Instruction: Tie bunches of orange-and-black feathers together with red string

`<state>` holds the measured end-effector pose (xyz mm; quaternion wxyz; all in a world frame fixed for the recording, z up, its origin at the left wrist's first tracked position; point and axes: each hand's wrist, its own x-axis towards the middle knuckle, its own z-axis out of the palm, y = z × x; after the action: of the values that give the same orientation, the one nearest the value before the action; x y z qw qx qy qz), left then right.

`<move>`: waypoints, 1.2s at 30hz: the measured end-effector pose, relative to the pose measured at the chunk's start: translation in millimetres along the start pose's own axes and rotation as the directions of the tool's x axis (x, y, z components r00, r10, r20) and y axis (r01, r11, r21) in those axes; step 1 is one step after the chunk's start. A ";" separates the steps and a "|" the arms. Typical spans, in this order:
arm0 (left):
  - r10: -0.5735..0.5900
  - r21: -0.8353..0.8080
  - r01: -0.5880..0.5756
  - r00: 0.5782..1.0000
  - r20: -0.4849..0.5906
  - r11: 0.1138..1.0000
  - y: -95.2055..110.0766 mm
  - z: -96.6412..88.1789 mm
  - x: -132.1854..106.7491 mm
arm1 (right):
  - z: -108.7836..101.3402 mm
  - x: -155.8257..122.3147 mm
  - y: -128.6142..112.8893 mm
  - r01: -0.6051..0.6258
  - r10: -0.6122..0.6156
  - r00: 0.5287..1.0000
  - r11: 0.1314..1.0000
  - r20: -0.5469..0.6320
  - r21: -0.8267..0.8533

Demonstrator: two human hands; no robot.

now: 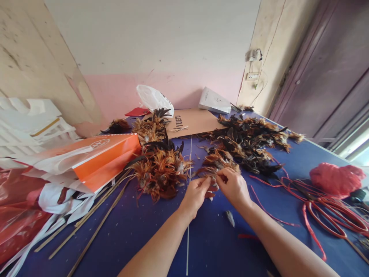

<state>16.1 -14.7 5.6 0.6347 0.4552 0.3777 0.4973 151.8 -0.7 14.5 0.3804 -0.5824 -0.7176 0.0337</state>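
My left hand (195, 194) and my right hand (234, 185) meet over the blue table (138, 231), fingers pinched together on a small bunch of brown and orange feathers (216, 163). Just left of my hands lies a feather duster head (161, 165) of orange and black feathers on thin sticks. A large loose pile of dark feathers (249, 142) spreads behind my right hand.
An orange and white paper bag (95, 161) and red plastic lie at left, with thin bamboo sticks (95, 215) beside them. Red string (325, 207) and a red mesh bundle (336, 179) sit at right. Cardboard (193, 121) and white bags stand by the wall.
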 end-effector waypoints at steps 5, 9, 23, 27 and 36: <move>-0.022 -0.144 0.018 0.999 -0.029 0.989 -3.4 0.2 1.6 | -1.2 -5.2 -10.6 0.253 -0.246 0.967 0.921 0.060 -0.298; -0.027 -0.179 0.014 0.997 -0.070 0.984 -3.7 -3.4 3.9 | -1.1 -6.9 -15.5 0.362 -0.339 0.932 0.872 0.125 -0.330; -0.050 -0.082 0.043 0.995 -0.089 0.996 3.6 -11.8 7.1 | 1.7 5.0 4.2 -0.291 0.194 0.955 0.759 0.224 0.582; -0.051 -0.061 0.049 0.998 -0.023 0.997 2.9 -10.6 5.0 | -0.2 5.9 0.2 -0.386 0.181 0.915 0.654 0.361 0.650; -0.071 0.047 0.068 0.996 0.053 0.997 -0.8 -11.0 3.7 | 3.2 3.4 -3.7 -0.432 0.219 0.899 0.587 0.379 0.685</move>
<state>6.8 -8.9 1.4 0.6513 0.4693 0.3869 0.4537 146.8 2.4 15.8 0.4788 -0.4836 -0.5600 0.4725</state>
